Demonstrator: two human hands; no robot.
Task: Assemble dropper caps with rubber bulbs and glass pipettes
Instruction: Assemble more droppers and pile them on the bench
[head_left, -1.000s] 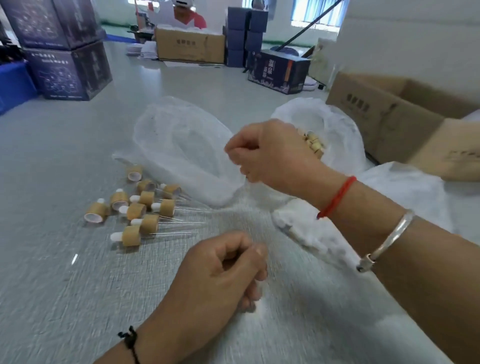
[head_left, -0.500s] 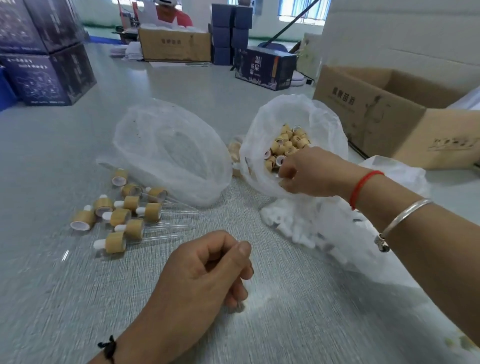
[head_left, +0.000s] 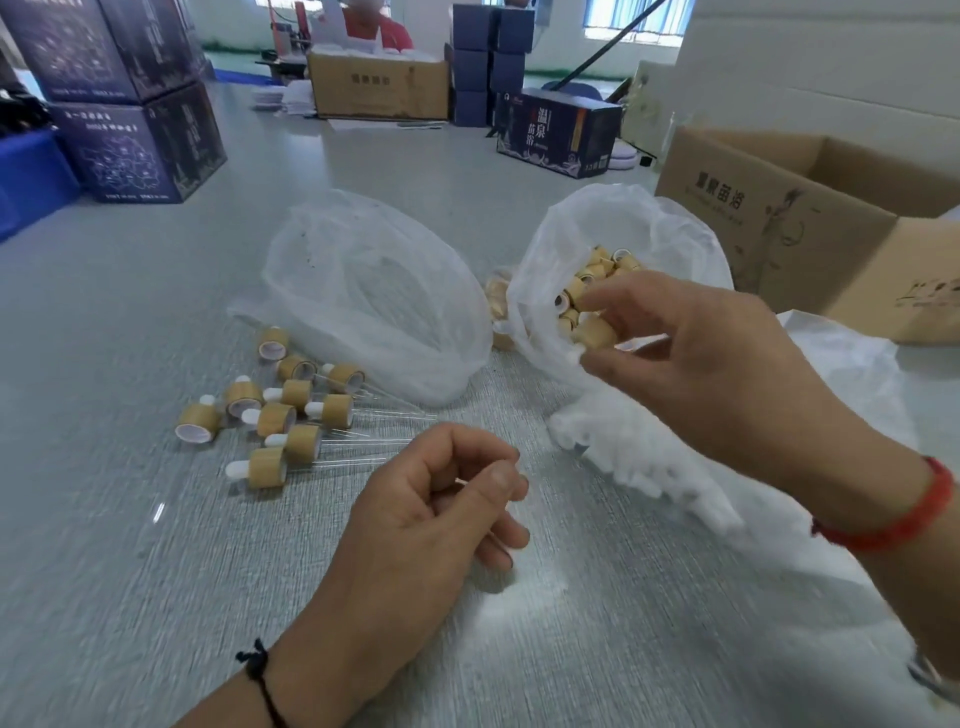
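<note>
Right hand: thumb and fingers pinching one wooden cap at the mouth of the cap bag. Left hand: curled, pinching something small and white, probably a bulb. Best to bring the cap over squarely, hole toward the bulb.

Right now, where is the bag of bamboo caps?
The bag of bamboo caps sits right of centre, between the empty bag and the cardboard box, behind the right hand.
</note>
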